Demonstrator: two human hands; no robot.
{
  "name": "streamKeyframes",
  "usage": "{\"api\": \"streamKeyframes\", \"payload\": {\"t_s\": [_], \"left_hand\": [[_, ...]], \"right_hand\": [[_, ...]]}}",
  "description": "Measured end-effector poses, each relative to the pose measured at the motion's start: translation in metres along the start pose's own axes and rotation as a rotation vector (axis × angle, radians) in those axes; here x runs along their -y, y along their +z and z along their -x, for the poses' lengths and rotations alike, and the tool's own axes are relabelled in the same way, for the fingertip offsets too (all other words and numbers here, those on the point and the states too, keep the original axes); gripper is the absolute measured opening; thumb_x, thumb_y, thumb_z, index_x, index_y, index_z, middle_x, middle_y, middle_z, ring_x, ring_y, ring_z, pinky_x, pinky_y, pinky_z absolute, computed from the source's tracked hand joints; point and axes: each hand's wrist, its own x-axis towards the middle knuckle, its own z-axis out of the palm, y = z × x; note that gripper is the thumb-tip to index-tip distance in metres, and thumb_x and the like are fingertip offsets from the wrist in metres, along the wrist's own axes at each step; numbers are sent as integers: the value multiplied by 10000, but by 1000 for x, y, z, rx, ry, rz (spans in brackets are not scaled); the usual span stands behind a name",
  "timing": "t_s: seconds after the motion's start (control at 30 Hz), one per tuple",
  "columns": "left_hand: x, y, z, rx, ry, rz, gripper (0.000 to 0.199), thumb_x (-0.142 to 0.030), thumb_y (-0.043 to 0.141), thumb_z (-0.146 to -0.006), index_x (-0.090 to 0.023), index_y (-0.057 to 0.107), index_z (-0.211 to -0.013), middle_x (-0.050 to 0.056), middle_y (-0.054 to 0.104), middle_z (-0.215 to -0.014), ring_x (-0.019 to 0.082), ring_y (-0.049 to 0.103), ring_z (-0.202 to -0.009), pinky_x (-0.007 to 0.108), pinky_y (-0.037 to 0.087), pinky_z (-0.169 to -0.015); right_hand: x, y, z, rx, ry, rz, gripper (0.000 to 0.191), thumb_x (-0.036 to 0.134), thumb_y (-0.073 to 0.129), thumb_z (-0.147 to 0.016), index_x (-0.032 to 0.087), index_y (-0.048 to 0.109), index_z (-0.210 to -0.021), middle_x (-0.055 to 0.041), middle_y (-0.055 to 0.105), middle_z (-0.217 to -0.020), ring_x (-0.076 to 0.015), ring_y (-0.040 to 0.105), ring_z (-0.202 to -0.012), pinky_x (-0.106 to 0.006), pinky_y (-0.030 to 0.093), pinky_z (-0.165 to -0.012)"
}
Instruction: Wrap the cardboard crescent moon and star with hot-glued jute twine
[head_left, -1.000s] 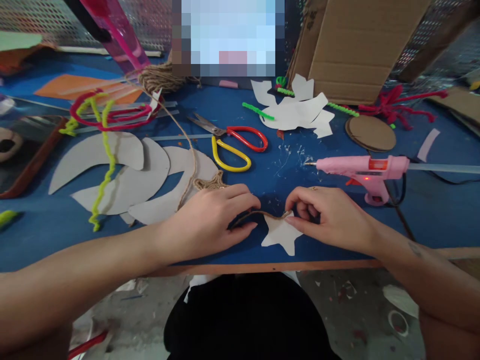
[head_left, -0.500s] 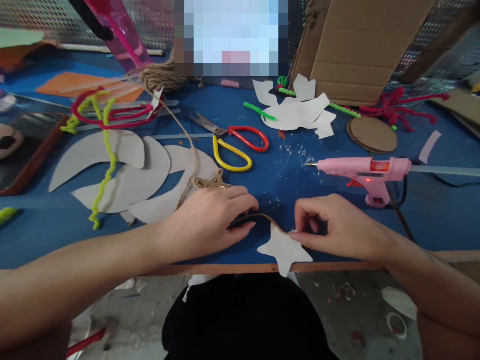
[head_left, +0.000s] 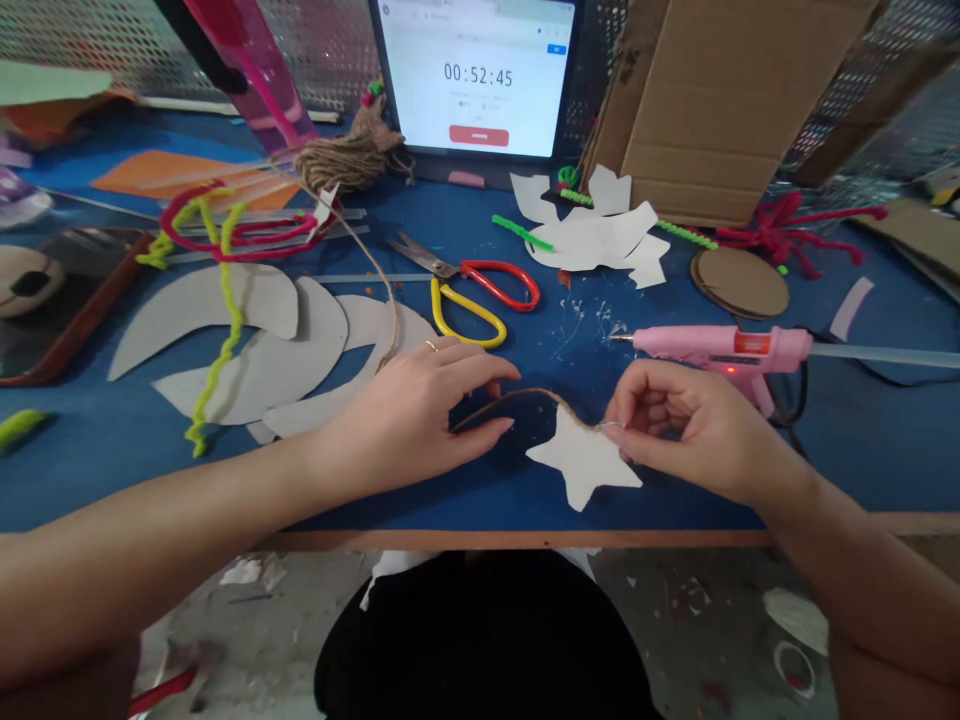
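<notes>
A white card star point(head_left: 583, 460) lies on the blue worktable point(head_left: 847, 470) near its front edge, between my hands. My right hand point(head_left: 679, 430) pinches a strand of jute twine point(head_left: 510, 400) at the star's upper right edge. That strand arcs left and passes under the fingers of my left hand point(head_left: 420, 410), which holds it against the table. Anything lying under my left palm is hidden. The nearest other object to my left fingertips is a pair of scissors point(head_left: 465, 290) with red and yellow handles, just beyond them.
A pink hot glue gun point(head_left: 712, 345) lies just beyond my right hand. Large grey card crescents point(head_left: 225, 345), pipe cleaners point(head_left: 240, 235), a twine ball point(head_left: 349, 160), white card cut-outs point(head_left: 592, 235), a cardboard sheet point(head_left: 720, 110) and a timer tablet point(head_left: 476, 80) stand farther back.
My right hand has moved right and away from me along the star's edge. The star has shifted back from the table's front edge and turned slightly. My left hand has barely moved.
</notes>
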Motion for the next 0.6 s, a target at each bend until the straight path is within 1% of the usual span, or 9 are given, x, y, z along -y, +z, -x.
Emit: {"api": "streamKeyframes", "payload": {"t_s": [0.13,0.23,0.33,0.4,0.47,0.53,0.6], "left_hand": [[7,-1,-2,58,18,7,145,-252,609,-865,-191,641,-993,-11,652,-814,145,596,-790,248,460,-698],[8,-1,-3,73,22,-38,112,-247,582,-880,-195,644,-958,-7,653,-810,154,591,-786,260,452,-692],[7,0,-4,90,28,-28,111,-220,534,-891,-191,637,-862,-1,654,-820,146,586,-785,258,446,-707],[6,1,-4,62,-2,18,119,-211,520,-877,-183,618,-815,-4,644,-796,126,582,-744,235,438,-667],[4,2,-3,32,-48,85,104,-222,533,-854,-181,603,-791,-22,618,-719,95,562,-643,202,415,-581],[2,2,-2,43,-85,152,90,-227,544,-839,-181,599,-784,-44,589,-651,67,532,-556,176,392,-520],[-2,1,-1,78,-106,198,76,-223,546,-842,-179,602,-815,-57,576,-621,52,518,-515,163,393,-503]], "right_hand": [[2,-1,-2,-53,-20,1,159,255,678,-765,212,529,-730,24,625,-696,-68,609,-538,-151,501,-497],[2,-1,-4,-105,-41,8,160,256,678,-759,212,528,-725,19,630,-694,-78,623,-542,-157,512,-499],[0,1,-3,-140,-58,67,147,253,667,-754,212,528,-732,24,621,-662,-87,622,-533,-167,511,-491],[-2,4,-3,-131,-55,147,131,237,655,-756,215,526,-754,34,612,-635,-90,612,-520,-175,497,-481],[-4,6,-2,-105,-67,255,119,218,635,-767,221,517,-777,50,599,-607,-83,585,-501,-178,471,-472],[-5,8,-3,-74,-93,382,103,223,613,-791,226,510,-796,65,585,-577,-74,546,-477,-182,432,-464],[-6,8,-4,-34,-123,498,98,273,590,-832,227,509,-804,73,574,-547,-72,512,-456,-195,386,-456]]}}
